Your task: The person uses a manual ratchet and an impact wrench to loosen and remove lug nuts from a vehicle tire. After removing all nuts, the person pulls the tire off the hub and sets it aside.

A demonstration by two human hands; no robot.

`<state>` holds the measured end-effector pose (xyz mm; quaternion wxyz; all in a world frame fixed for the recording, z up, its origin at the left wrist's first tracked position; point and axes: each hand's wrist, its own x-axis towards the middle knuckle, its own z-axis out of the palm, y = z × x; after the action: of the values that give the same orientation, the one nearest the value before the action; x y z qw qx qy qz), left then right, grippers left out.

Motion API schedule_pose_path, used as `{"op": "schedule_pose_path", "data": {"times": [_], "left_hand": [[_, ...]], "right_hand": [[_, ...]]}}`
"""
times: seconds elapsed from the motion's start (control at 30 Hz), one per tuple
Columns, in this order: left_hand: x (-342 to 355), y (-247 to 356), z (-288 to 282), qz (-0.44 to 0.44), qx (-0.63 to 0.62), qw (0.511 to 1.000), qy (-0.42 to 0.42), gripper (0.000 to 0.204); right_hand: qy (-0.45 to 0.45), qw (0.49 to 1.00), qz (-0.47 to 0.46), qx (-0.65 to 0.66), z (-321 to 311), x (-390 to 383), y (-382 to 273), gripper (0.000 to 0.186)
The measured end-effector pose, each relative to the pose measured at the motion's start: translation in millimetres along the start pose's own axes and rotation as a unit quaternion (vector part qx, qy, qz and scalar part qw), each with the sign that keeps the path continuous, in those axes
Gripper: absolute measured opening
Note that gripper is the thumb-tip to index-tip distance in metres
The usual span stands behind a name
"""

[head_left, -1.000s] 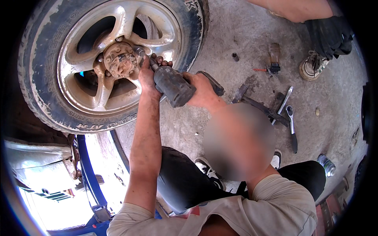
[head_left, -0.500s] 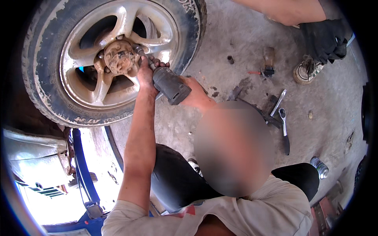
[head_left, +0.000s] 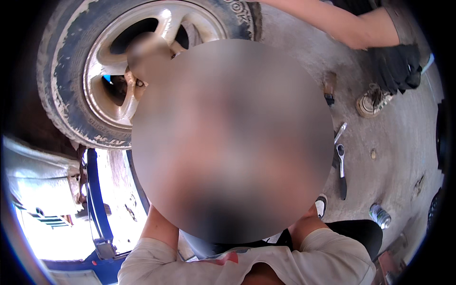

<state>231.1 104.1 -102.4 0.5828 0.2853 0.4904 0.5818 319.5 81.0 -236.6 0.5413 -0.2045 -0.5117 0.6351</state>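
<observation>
A large blurred patch covers the middle of the view, hiding my left hand and my right hand; I cannot make out their fingers or anything they hold. Only my left arm (head_left: 159, 223) and my right arm (head_left: 304, 228) show below it. Behind the blur's upper left is a dirty car wheel with a worn black tire (head_left: 64, 80) and a silver spoked rim (head_left: 99, 64); its hub is mostly obscured.
Another person's arm (head_left: 342, 23) and laced shoe (head_left: 373, 102) are at upper right. On the concrete lie a ratchet (head_left: 341, 168), a steel wrench (head_left: 340, 132), a brown container (head_left: 329, 80) and a spray can (head_left: 380, 216). Blue lift metalwork (head_left: 95, 194) stands left.
The wheel has shifted slightly rightward in the view, and the other person's arm reaches farther left. The impact tool and both my hands, visible earlier at the hub, are now hidden by blur.
</observation>
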Motion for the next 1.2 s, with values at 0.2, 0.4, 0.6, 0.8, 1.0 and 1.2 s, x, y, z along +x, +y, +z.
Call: {"op": "schedule_pose_path", "data": {"times": [0.2,0.4,0.6,0.8,1.0,1.2], "left_hand": [[-8,47,-42,0.065,-0.124,0.989,-0.056,0.028],[-6,82,-72,0.075,-0.099,0.990,-0.070,0.034],[6,91,-87,0.060,-0.139,0.985,-0.086,0.036],[15,95,-108,0.089,-0.142,0.982,-0.091,0.033],[29,102,-115,0.094,-0.141,0.974,-0.153,0.033],[29,100,-113,0.086,-0.171,0.966,-0.174,0.031]], "right_hand": [[-0.031,0.984,-0.150,-0.087,47,23,-60,0.034],[-0.005,0.991,-0.069,-0.113,96,42,-57,0.031],[0.010,0.971,-0.085,-0.221,112,53,-55,0.037],[0.007,0.937,-0.047,-0.346,112,57,-74,0.046],[0.016,0.912,-0.031,-0.408,110,66,-83,0.043],[-0.018,0.899,-0.031,-0.437,102,70,-84,0.045]]}}
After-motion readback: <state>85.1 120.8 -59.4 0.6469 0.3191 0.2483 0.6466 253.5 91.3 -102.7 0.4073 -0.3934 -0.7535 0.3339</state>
